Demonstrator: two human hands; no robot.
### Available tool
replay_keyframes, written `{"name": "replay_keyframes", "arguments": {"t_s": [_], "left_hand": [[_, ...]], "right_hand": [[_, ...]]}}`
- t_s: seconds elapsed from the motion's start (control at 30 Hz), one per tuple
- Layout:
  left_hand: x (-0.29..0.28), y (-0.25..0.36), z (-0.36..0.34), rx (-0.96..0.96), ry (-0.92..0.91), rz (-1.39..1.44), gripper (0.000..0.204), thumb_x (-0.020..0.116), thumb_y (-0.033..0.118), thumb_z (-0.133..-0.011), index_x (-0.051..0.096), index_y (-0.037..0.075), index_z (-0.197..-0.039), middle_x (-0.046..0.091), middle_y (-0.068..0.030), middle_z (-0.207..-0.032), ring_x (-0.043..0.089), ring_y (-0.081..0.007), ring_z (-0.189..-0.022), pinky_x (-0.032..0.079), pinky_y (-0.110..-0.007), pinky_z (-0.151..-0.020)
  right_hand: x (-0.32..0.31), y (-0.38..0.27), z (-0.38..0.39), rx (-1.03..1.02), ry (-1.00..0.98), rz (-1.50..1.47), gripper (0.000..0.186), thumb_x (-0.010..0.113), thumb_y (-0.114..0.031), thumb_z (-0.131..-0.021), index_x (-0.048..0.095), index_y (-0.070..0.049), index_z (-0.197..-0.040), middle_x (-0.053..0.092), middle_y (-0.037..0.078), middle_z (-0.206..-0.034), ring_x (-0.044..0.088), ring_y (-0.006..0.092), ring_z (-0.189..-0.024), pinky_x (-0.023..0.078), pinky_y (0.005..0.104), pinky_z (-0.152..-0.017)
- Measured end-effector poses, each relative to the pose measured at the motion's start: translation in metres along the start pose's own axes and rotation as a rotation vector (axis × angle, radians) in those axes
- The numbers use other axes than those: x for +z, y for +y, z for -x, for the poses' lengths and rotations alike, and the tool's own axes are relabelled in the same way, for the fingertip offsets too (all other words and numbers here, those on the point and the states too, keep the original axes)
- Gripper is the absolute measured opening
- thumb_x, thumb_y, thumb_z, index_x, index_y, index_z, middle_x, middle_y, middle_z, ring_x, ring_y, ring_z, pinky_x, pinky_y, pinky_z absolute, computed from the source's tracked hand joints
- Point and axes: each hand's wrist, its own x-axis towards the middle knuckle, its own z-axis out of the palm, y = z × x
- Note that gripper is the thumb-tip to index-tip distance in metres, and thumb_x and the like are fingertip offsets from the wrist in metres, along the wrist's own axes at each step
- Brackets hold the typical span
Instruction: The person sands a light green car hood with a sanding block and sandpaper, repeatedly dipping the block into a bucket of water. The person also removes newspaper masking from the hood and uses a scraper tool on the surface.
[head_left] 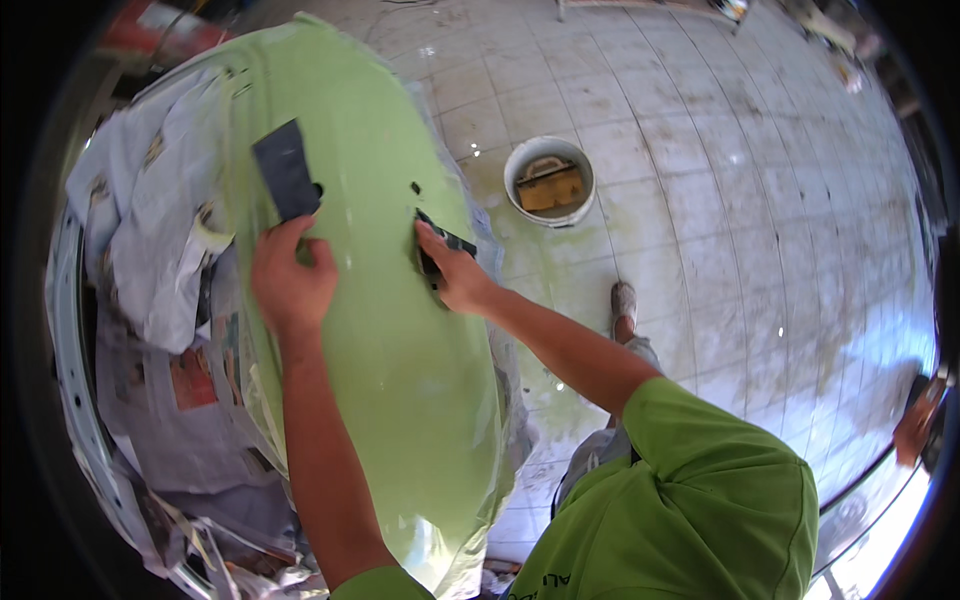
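Note:
A long, curved car body panel (345, 120) with a light green coat runs away from me. Above its left side, my left hand (292, 275) pinches one end of a dark grey sheet that looks like sandpaper (286, 168). The sheet points away from me. Near the panel's right edge, my right hand (458, 268) grips a dark, flat block (455, 241), pressed against the green surface. My fingers cover part of it, so I cannot tell its exact kind. A small dark hole (416, 188) shows just beyond it.
Crumpled masking sheets (160, 220) cover the area left of the panel. A white bucket (510, 170) holding murky water and a yellowish-brown block (550, 188) stands on the wet tiled floor (690, 200) to the right. At the right rim another person's hand (912, 432) shows.

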Motion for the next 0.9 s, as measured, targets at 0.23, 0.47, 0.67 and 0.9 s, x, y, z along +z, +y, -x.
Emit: {"name": "replay_keyframes", "arguments": {"t_s": [0.23,0.47,0.67,0.9], "left_hand": [[-0.002,-0.009,0.003,-0.008,-0.077,-0.019,0.026,0.061,0.001,-0.081,0.075,0.004,-0.104,0.072,-0.0127,-0.098,0.071,-0.0312,-0.088,0.057,-0.039,-0.075],[0.0,-0.01,-0.001,0.024,-0.105,-0.01,0.026,0.06,0.001,-0.084,0.075,0.003,-0.105,0.073,-0.0134,-0.098,0.071,-0.0289,-0.086,0.056,-0.037,-0.073],[0.0,-0.007,-0.006,0.044,-0.097,-0.038,0.025,0.061,0.001,-0.085,0.076,0.005,-0.104,0.073,-0.0118,-0.097,0.071,-0.0269,-0.083,0.054,-0.037,-0.069],[0.001,-0.007,-0.003,0.03,-0.095,-0.049,0.025,0.06,0.001,-0.085,0.077,0.005,-0.103,0.074,-0.0111,-0.097,0.071,-0.0266,-0.081,0.055,-0.036,-0.068]], "right_hand": [[0.024,0.012,0.066,-0.192,-0.105,0.171,0.099,0.059,0.008,-0.079,0.008,0.003,-0.163,0.014,0.022,-0.171,0.019,0.0354,-0.158,0.02,0.0468,-0.129],[0.023,0.023,0.043,-0.143,-0.068,0.096,0.096,0.06,0.004,-0.085,0.006,0.003,-0.164,0.016,0.025,-0.17,0.016,0.0367,-0.159,0.017,0.0492,-0.13],[-0.006,0.02,0.006,-0.144,-0.076,0.268,0.089,0.057,0.002,-0.089,0.007,0.006,-0.163,0.017,0.024,-0.17,0.016,0.0371,-0.159,0.017,0.0487,-0.13],[0.026,0.021,0.043,-0.117,-0.076,0.306,0.082,0.054,-0.002,-0.091,0.012,0.007,-0.161,0.022,0.026,-0.168,0.02,0.0381,-0.158,0.019,0.0484,-0.129]]}}
